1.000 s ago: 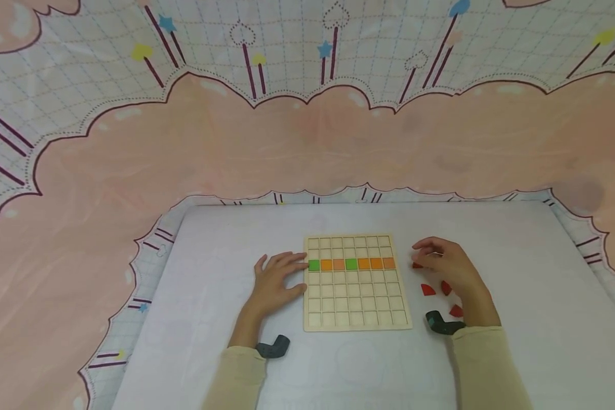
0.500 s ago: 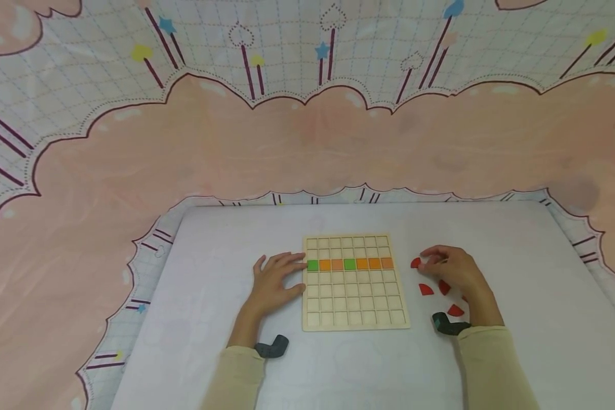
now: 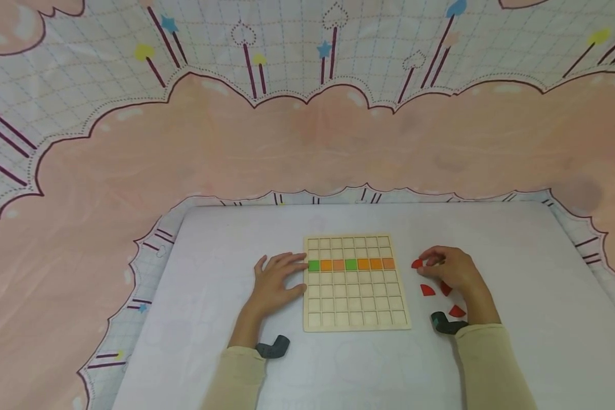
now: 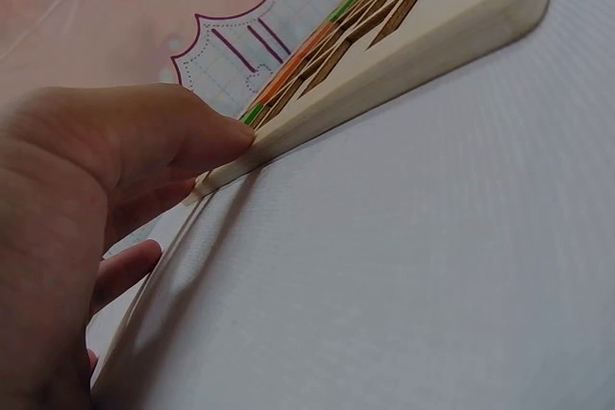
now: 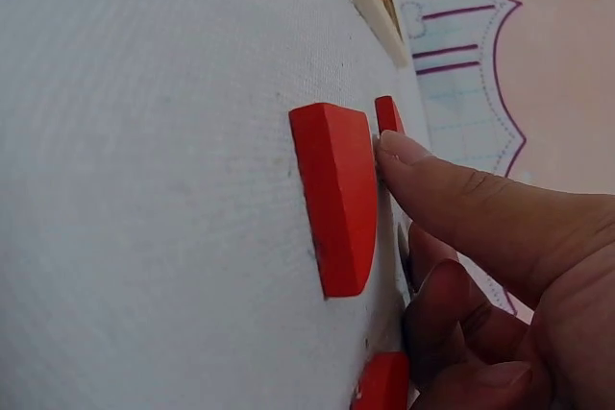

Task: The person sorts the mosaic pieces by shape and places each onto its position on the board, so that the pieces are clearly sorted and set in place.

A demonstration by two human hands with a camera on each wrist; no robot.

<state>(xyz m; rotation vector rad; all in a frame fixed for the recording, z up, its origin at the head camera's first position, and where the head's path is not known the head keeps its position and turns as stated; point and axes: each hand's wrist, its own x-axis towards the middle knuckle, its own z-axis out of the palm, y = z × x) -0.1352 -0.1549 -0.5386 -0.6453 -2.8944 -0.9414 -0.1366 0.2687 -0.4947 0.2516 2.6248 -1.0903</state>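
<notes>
A square wooden grid board (image 3: 356,302) lies on the white table, with one row of green and orange square tiles (image 3: 364,263) across it. My left hand (image 3: 277,285) rests at its left side, fingers spread; thumb and fingertips touch the edge. In the left wrist view, the thumb (image 4: 207,132) presses against the board's side. Right of the board, my right hand (image 3: 453,270) pinches a small red quarter-circle piece (image 3: 417,263) between thumb and finger. The right wrist view shows the thumb tip on that piece (image 5: 386,112); the finger's contact is hidden behind the thumb.
More red quarter-circle pieces lie by the right hand: one below the fingers (image 3: 427,290), one partly under the palm (image 3: 445,288), another near the wrist (image 3: 457,311). Dark camera mounts (image 3: 274,347) sit on both wrists. A patterned cloth (image 3: 287,142) hangs behind the table.
My right hand has drawn slightly right and toward me, uncovering more of the red piece at its fingertips. The left hand and board have stayed in place.
</notes>
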